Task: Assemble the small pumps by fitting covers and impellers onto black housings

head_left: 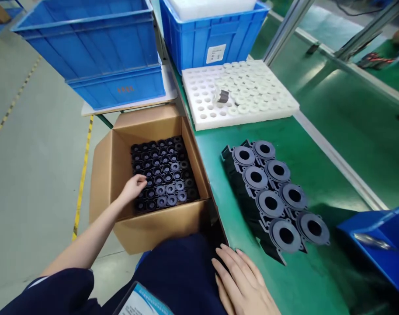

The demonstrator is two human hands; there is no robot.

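Observation:
My left hand [136,186] reaches into an open cardboard box [102,175] at the left side of the packed black round parts [158,179]. Its fingers are curled together, and whatever may be between them is hidden. My right hand [240,280] lies at the near edge of the green table, fingers stretched out and holding nothing. Beyond it on the tabletop stand several black housings with ring-shaped tops [270,203], set in two rows.
A white foam tray [201,124] with round holes, many filled with pale rings, lies on the table [215,153]. One dark-and-white piece [223,96] rests on its side there. Blue crates [97,48] are stacked behind the box; a blue bin [372,245] is at right.

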